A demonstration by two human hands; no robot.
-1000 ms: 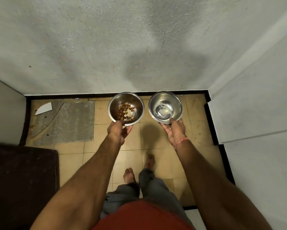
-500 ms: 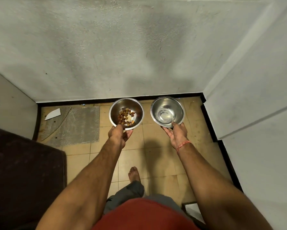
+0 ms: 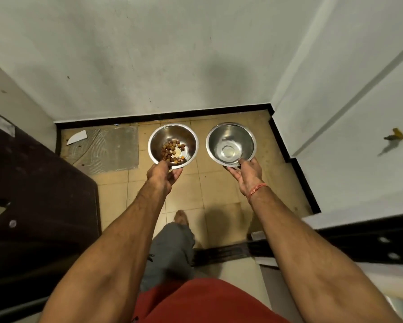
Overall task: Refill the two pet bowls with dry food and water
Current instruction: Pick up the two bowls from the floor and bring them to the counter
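While both bowls ride level at centre frame above the tiled floor, left hand clamps the kibble bowl; right hand clamps the water bowl, apparently guarding against spills.

Place: you are in a home, in a small corner by a doorway.
Floor: tan floor tiles lie under the bowls you hold, with a black strip where floor meets wall.
Walls: plain white painted walls stand past your hands, a bit marked and dirty.
Mat: a grey ridged mat lies on the floor, left of your left hand.
Door: a dark brown door stands further left of that hand.
Pet things: a steel bowl with dry food and a second steel bowl show a pet lives here.
Feet: your bare foot on the tiles says indoors at home.
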